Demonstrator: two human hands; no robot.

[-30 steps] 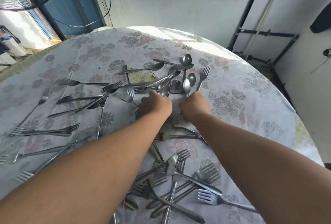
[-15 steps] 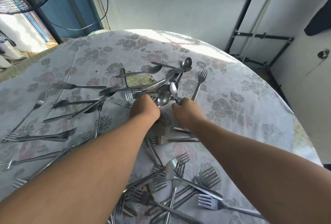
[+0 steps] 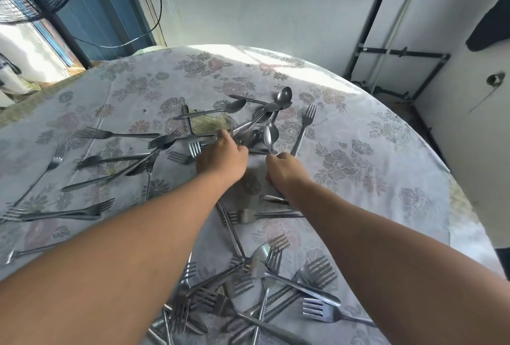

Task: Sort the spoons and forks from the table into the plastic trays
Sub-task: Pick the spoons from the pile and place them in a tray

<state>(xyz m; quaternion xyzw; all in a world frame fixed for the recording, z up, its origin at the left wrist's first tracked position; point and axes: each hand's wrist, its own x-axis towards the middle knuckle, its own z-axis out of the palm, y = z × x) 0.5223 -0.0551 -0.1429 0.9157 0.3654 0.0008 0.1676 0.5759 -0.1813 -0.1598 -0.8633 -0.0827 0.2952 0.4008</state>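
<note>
A round table [image 3: 386,151] under a floral cloth carries scattered cutlery: a heap of forks [image 3: 248,297] crossed every way at the near edge, and a cluster of spoons [image 3: 262,115] toward the far side (bowls mostly pointing away and right). The left hand [image 3: 220,159] reaches into the cluster, fingers curled among the handles; whether it grips anything cannot be told. The right hand [image 3: 284,170] is closed on a single spoon [image 3: 267,139], which stands nearly upright, bowl uppermost, handle down into the fingers.
</note>
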